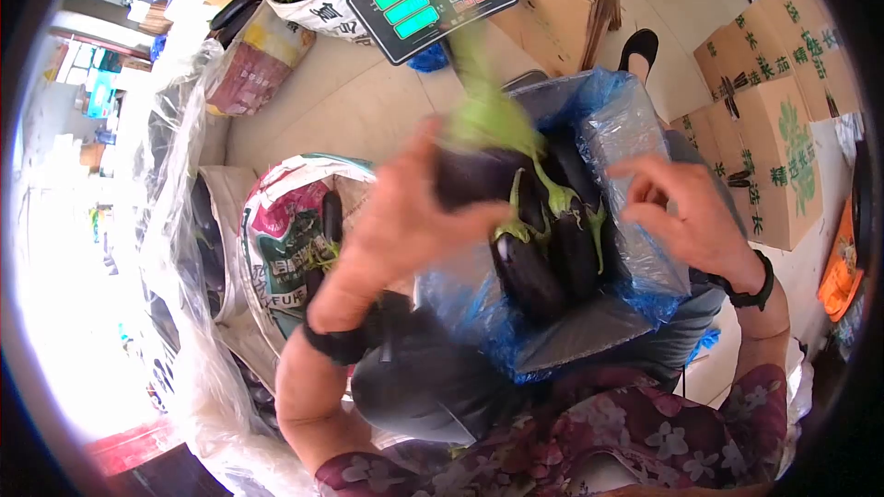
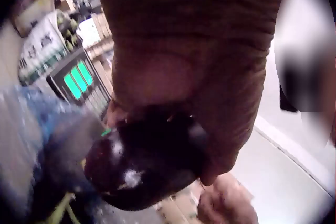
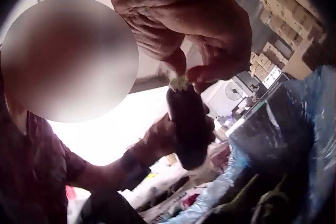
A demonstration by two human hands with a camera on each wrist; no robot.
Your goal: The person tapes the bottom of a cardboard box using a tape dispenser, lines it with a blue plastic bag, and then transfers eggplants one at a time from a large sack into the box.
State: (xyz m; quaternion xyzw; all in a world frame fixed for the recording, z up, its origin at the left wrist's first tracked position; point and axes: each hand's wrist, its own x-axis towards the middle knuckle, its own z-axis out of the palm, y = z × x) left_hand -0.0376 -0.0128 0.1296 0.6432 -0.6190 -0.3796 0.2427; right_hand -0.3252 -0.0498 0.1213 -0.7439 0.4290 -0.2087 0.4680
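Note:
My left hand [image 1: 391,221] grips a dark purple eggplant [image 1: 465,177] by its body, over the left side of a lined box [image 1: 589,342]. Its green cap and stem point away from me and are blurred. The left wrist view shows the glossy rounded end of that eggplant [image 2: 139,169] under the palm. Over the box's right side hovers my right hand [image 1: 686,212], fingers loosely bent and nothing visible between them. In the right wrist view its fingertips overlap the eggplant's cap [image 3: 179,83]. Several eggplants [image 1: 529,271] with green stems lie inside the box.
A digital scale display [image 1: 433,0] stands beyond the box, beside stacked flat cardboard [image 1: 562,0]. At left are printed sacks [image 1: 285,248] with eggplants and clear plastic sheeting [image 1: 198,313]. Printed cartons [image 1: 769,129] stand at right.

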